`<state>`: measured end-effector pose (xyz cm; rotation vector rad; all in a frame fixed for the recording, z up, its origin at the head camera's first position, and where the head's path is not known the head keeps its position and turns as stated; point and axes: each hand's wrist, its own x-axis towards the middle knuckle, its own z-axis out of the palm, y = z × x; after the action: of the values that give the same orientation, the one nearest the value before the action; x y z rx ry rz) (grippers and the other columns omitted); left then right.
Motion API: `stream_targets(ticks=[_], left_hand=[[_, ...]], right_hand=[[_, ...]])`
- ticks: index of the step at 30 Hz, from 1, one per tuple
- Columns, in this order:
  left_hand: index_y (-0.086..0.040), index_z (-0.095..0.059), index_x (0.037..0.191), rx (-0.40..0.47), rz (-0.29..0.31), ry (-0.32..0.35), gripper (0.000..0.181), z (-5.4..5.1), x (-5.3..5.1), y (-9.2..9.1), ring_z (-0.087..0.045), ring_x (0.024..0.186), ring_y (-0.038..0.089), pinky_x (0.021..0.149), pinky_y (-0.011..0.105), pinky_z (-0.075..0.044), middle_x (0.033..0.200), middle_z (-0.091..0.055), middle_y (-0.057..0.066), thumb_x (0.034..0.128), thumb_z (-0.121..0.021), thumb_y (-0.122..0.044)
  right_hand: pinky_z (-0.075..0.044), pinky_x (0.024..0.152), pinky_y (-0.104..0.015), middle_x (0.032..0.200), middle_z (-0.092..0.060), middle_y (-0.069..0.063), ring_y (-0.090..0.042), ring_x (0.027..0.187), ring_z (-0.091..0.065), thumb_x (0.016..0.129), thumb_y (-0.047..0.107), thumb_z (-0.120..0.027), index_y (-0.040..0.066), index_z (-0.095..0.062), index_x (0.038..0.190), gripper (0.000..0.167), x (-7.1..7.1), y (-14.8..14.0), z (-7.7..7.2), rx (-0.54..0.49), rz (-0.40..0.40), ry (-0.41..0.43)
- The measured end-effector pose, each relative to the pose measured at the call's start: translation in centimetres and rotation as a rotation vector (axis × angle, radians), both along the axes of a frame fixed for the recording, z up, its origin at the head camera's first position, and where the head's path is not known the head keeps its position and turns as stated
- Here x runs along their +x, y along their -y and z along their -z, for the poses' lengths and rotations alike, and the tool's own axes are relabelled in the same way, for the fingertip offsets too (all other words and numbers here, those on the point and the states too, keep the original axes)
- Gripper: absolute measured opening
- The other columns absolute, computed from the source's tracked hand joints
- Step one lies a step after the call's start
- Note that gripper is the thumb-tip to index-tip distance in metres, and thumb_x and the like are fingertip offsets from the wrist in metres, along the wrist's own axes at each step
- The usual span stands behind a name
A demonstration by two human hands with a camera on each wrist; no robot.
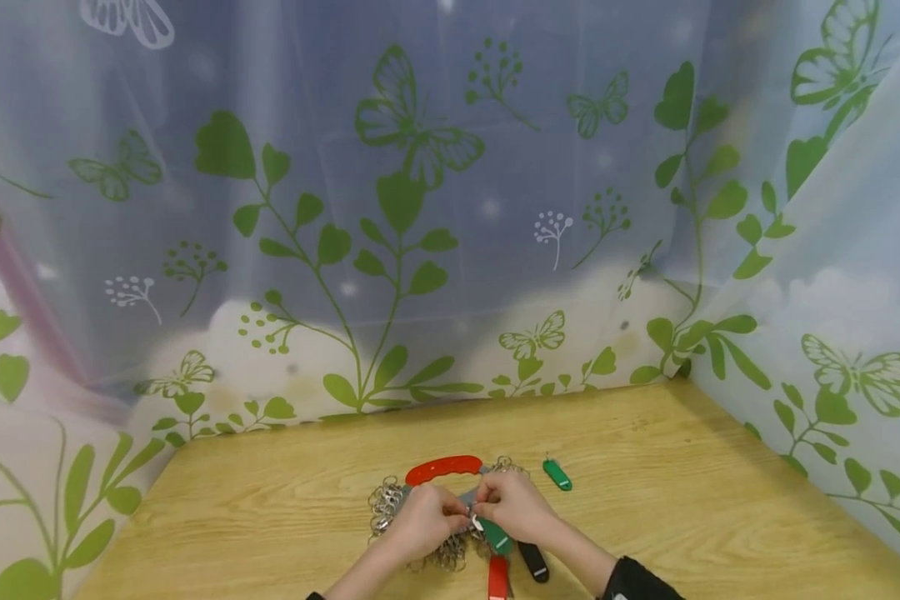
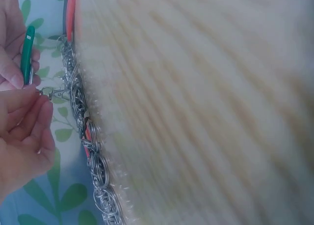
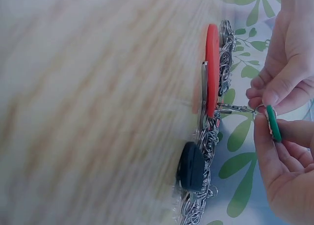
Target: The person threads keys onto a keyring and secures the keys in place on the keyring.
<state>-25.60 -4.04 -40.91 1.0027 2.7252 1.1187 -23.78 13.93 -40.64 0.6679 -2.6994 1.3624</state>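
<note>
My right hand pinches a green key tag by its ring end, above a heap of metal key rings. Close beside it, my left hand pinches a small metal ring. In the right wrist view, a metal clasp runs from the heap to the ring between both hands' fingertips. The green tag stands upright in the left wrist view. Fingers partly hide whether tag and ring are linked. A red key tag and a black key tag lie just below the hands.
Behind the hands lies a red grip handle with grey parts, among the rings. Another green key tag rests to the right on the wooden table. A patterned curtain hangs around the table's back and sides.
</note>
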Motion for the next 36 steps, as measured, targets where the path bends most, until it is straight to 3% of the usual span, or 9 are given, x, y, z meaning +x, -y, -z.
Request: stream_targets(ticks=[14, 18, 24, 36], left_hand=[[-0.003, -0.072, 0.075, 0.015, -0.034, 0.011, 0.010, -0.02, 0.17, 0.04, -0.044, 0.048, 0.002, 0.049, 0.020, -0.039, 0.063, -0.064, 0.003, 0.0833, -0.065, -0.004], [-0.004, -0.071, 0.077, 0.017, -0.042, 0.049, 0.009, 0.12, 0.06, 0.06, -0.048, 0.053, 0.004, 0.051, 0.022, -0.042, 0.067, -0.064, 0.002, 0.0832, -0.066, -0.007], [-0.005, -0.070, 0.079, 0.025, 0.017, 0.105, 0.004, 0.30, -0.08, 0.15, -0.056, 0.064, 0.007, 0.056, 0.024, -0.046, 0.075, -0.064, -0.002, 0.0814, -0.069, -0.008], [-0.006, -0.066, 0.077, 0.036, -0.001, 0.063, 0.007, 0.65, -0.23, 0.18, -0.052, 0.058, 0.004, 0.054, 0.022, -0.043, 0.068, -0.061, -0.006, 0.0830, -0.062, -0.007]], right_hand=[[-0.044, 0.055, -0.025, 0.071, -0.060, 0.005, -0.007, 0.062, -0.054, 0.084, 0.001, -0.064, 0.009, -0.061, 0.078, 0.010, 0.24, 0.12, 0.03, 0.059, -0.027, -0.024], [-0.044, 0.055, -0.025, 0.071, -0.060, 0.004, -0.007, 0.062, -0.053, 0.085, 0.002, -0.064, 0.008, -0.062, 0.079, 0.009, 0.18, 0.10, 0.10, 0.053, -0.018, -0.018], [-0.043, 0.055, -0.026, 0.073, -0.060, 0.003, -0.009, 0.062, -0.053, 0.085, 0.003, -0.063, 0.007, -0.062, 0.079, 0.008, 0.16, -0.11, 0.06, 0.030, -0.008, 0.004], [-0.044, 0.054, -0.024, 0.070, -0.061, 0.005, -0.006, 0.061, -0.054, 0.083, 0.002, -0.065, 0.010, -0.061, 0.076, 0.011, 0.33, 0.18, 0.13, 0.044, -0.022, -0.051]])
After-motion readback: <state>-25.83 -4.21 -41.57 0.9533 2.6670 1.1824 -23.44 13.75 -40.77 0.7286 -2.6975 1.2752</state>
